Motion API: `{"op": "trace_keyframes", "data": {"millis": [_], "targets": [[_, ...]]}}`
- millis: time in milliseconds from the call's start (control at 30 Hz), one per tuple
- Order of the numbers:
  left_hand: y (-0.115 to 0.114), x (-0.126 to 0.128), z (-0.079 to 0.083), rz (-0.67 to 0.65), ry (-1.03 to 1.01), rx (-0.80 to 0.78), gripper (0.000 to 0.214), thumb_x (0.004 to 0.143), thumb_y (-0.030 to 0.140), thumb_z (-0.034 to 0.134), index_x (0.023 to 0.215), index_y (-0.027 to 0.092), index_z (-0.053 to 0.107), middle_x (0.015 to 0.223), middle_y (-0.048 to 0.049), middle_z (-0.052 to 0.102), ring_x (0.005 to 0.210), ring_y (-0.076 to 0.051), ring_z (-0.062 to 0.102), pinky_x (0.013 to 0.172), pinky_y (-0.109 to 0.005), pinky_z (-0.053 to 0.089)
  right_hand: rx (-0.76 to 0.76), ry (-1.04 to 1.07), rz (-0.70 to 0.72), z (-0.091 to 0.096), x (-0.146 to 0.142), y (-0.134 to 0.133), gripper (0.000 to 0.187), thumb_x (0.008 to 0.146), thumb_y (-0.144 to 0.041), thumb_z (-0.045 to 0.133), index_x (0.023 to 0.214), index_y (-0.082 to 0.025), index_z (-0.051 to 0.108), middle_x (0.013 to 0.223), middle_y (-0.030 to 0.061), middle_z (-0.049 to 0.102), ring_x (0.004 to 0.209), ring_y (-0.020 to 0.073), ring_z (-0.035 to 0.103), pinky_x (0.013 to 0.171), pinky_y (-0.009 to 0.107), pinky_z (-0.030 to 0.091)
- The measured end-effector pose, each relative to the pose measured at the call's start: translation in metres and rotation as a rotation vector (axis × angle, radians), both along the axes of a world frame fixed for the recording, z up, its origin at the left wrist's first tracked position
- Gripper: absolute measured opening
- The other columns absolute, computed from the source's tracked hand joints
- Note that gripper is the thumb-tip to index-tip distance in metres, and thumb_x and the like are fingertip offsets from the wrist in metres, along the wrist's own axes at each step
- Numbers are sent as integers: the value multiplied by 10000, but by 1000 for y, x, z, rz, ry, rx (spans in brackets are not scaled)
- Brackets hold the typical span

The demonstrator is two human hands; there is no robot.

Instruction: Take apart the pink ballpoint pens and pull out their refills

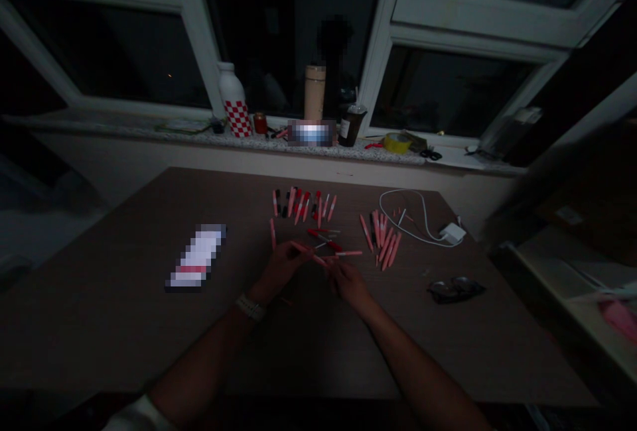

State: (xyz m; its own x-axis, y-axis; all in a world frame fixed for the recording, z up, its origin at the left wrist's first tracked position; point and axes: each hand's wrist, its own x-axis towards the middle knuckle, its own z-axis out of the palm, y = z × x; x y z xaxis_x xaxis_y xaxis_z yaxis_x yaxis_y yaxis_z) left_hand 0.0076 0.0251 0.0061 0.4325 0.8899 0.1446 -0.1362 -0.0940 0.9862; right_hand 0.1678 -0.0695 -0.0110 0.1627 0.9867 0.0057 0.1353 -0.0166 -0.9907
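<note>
A slim pink pen (319, 260) spans the space between my two hands over the middle of the table. My left hand (284, 266), with a watch on its wrist, pinches it at the left end. The fingers of my right hand (350, 283) are closed around the other end, partly hiding it. Just beyond them lies another pink pen part (351, 253). Red pen parts (326, 239) and thin pale rods are scattered behind my hands. A single pink barrel (273, 233) rests beside my left hand. The dim light blurs fine detail.
Pink, red and black pens (301, 207) form a row at the back; more pink pens (388, 248) are bunched right. A charger (452, 233) with white cable, glasses (455, 289) and a phone (196, 258) share the table (124, 331). Bottles line the windowsill (269, 144).
</note>
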Motion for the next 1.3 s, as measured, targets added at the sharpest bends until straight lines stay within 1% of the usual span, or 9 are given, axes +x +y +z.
{"op": "trace_keyframes", "data": {"millis": [200, 333, 467, 567, 667, 833, 967, 1100, 1300], "targets": [[-1, 0, -1, -11, 16, -15, 306, 685, 427, 819, 715, 161, 670, 844, -48, 712, 856, -204, 654, 804, -323, 498, -29, 91, 5, -1, 1, 3, 570, 849, -711, 449, 635, -198, 574, 432, -53, 434, 390, 100, 385, 438, 238, 285], [-1, 1, 1, 62, 52, -45, 340, 680, 451, 810, 676, 159, 636, 725, -13, 661, 707, -155, 592, 671, -264, 450, 31, 60, -36, -3, 2, 3, 425, 846, -596, 562, 815, -181, 649, 549, -37, 536, 488, 112, 462, 498, 231, 343], [0, 1, 3, 143, 126, -99, 362, 679, 472, 800, 688, 148, 639, 594, 41, 532, 574, -102, 453, 555, -221, 336, 128, -95, -106, -2, 2, -1, 323, 777, -442, 723, 962, -186, 656, 710, -21, 607, 599, 122, 503, 550, 228, 372], [0, 1, 5, 146, 142, -127, 406, 660, 515, 794, 677, 143, 631, 568, 49, 500, 552, -96, 422, 534, -220, 309, 162, -204, -107, 0, 2, -4, 263, 833, -399, 675, 987, -186, 690, 706, -13, 618, 598, 127, 504, 558, 236, 373], [-1, 1, 7, 147, 164, -113, 419, 652, 530, 792, 664, 143, 632, 561, 46, 500, 555, -100, 426, 538, -223, 320, 180, -227, -103, 1, 3, -5, 264, 881, -393, 614, 1002, -180, 714, 744, 9, 654, 621, 134, 530, 581, 246, 390], [-4, 1, 11, 152, 150, -103, 395, 655, 503, 800, 648, 147, 630, 569, 39, 517, 565, -105, 447, 545, -223, 344, 169, -175, -98, 4, 1, -6, 280, 907, -415, 591, 977, -178, 723, 752, 22, 680, 644, 144, 566, 600, 254, 412], [-4, 0, 11, 149, 142, -98, 387, 652, 497, 805, 654, 151, 631, 602, 25, 561, 591, -119, 486, 570, -231, 383, 113, -81, -77, -1, 0, -3, 313, 897, -457, 608, 997, -182, 717, 736, 18, 677, 633, 144, 577, 578, 248, 409], [-4, 0, 11, 135, 154, -93, 385, 655, 499, 803, 668, 151, 637, 628, 14, 590, 625, -137, 524, 589, -242, 406, 59, 21, -69, -6, 2, -1, 361, 851, -511, 640, 969, -178, 711, 687, 6, 640, 587, 132, 542, 513, 229, 368], [-4, -2, 10, 122, 137, -48, 352, 700, 472, 784, 676, 151, 643, 658, 12, 611, 667, -141, 545, 643, -249, 433, -12, 132, -36, -1, 2, 0, 428, 806, -541, 663, 998, -162, 713, 585, -31, 570, 485, 103, 460, 456, 219, 311]]}}
